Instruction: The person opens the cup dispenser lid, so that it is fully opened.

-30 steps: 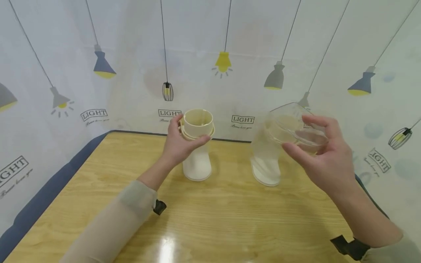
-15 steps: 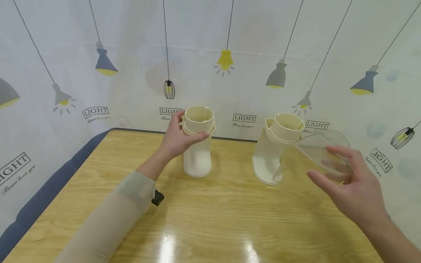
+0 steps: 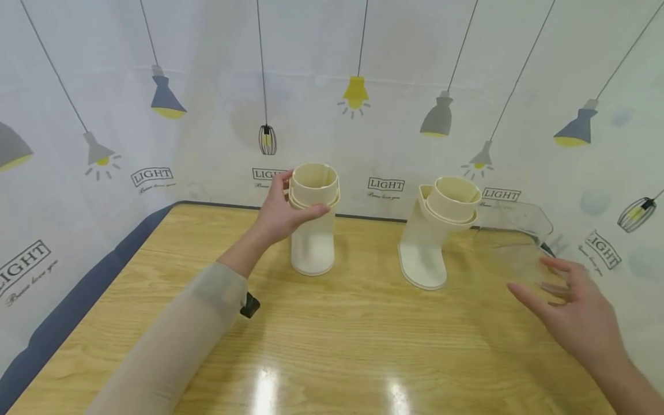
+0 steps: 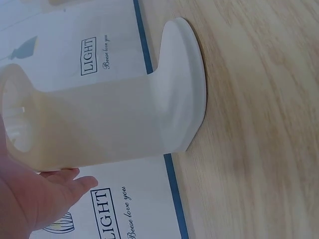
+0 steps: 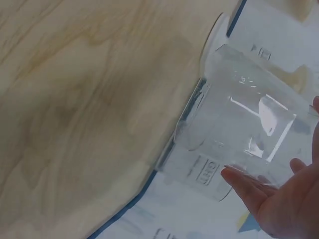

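My left hand (image 3: pixel 282 210) grips the upper collar of a cream plastic stand (image 3: pixel 313 248), thumb in front and fingers at the side and back. The stand has a round ring top and a flat foot, upright on the table; the left wrist view shows its smooth column (image 4: pixel 99 124). My right hand (image 3: pixel 581 311) holds a clear plastic container (image 3: pixel 519 253) off to the right, tilted and partly blurred. In the right wrist view the transparent container (image 5: pixel 234 114) lies between thumb and fingers. A second, similar cream stand (image 3: pixel 422 248) is upright between the hands, touched by neither.
The wooden table (image 3: pixel 321 334) has a dark blue edge (image 3: pixel 368 218) at the back. Behind it hangs a white curtain (image 3: pixel 311 75) printed with lamps and lettering, close to the stands.
My right hand has moved right and down with the clear container, away from in front of the second stand, which now shows fully. My left hand stays on the left stand.
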Action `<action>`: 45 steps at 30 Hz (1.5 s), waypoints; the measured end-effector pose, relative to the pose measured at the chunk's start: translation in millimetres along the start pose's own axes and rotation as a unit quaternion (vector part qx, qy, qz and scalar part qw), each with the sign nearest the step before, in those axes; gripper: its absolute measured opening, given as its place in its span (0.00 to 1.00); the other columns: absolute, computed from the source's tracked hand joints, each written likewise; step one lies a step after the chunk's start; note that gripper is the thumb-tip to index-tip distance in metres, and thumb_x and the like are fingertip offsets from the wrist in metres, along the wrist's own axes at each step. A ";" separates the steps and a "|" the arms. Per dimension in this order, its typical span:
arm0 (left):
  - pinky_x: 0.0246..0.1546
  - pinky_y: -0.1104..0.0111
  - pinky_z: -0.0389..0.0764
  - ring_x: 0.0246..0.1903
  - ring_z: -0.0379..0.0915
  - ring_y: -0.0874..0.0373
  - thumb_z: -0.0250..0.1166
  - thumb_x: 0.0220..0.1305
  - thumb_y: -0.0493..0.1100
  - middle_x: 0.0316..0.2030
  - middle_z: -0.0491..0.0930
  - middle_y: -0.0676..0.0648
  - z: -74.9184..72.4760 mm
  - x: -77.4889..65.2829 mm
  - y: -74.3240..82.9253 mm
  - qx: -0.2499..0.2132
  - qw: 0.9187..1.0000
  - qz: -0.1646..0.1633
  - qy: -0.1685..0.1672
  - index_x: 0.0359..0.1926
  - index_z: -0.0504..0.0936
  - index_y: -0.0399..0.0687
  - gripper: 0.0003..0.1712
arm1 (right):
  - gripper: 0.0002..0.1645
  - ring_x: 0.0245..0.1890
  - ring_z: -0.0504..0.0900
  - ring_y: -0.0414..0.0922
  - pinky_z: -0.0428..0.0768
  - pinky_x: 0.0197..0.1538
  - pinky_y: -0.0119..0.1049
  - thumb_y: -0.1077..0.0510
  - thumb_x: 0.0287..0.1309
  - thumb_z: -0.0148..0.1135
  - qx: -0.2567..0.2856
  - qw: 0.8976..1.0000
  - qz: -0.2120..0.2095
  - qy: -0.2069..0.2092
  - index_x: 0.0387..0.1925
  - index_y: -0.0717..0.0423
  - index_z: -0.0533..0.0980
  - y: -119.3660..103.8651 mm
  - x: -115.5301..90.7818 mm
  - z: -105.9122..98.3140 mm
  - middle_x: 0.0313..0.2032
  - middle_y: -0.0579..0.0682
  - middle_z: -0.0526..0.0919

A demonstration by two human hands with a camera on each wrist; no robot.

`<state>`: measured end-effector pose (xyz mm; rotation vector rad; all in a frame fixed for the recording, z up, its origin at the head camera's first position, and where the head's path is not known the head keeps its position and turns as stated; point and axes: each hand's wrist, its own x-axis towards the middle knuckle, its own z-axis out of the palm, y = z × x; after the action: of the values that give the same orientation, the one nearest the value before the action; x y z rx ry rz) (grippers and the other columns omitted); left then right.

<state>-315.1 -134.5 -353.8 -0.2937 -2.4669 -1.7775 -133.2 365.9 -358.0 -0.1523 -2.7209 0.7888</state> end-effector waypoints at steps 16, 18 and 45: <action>0.71 0.45 0.79 0.75 0.69 0.42 0.88 0.52 0.62 0.79 0.63 0.43 -3.4 1.2 -2.6 0.000 1.000 0.002 -0.010 0.85 0.50 0.59 0.71 | 0.63 0.61 0.75 0.83 0.76 0.32 0.42 0.29 0.70 0.68 -0.044 0.996 0.075 -0.008 0.81 0.70 0.55 44.6 29.4 -5.9 0.81 0.78 0.57; 0.71 0.45 0.80 0.75 0.69 0.43 0.88 0.53 0.62 0.79 0.63 0.43 -3.5 1.2 -2.8 0.001 1.000 0.002 -0.010 0.85 0.50 0.60 0.71 | 0.64 0.60 0.73 0.82 0.76 0.35 0.48 0.28 0.70 0.67 -0.045 0.996 0.081 -0.011 0.82 0.70 0.53 46.6 32.0 -6.7 0.81 0.78 0.56; 0.72 0.44 0.78 0.74 0.69 0.43 0.86 0.55 0.60 0.78 0.63 0.43 -2.8 3.6 -7.5 0.001 1.000 0.015 -0.021 0.84 0.51 0.61 0.67 | 0.67 0.61 0.73 0.84 0.84 0.36 0.61 0.28 0.71 0.65 -0.035 0.996 0.080 0.006 0.83 0.70 0.47 58.4 42.2 8.5 0.77 0.83 0.57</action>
<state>-320.2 -139.0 -359.3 -0.3704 -2.4783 -1.7739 -174.8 418.7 -385.3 -0.3936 -2.7524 0.7316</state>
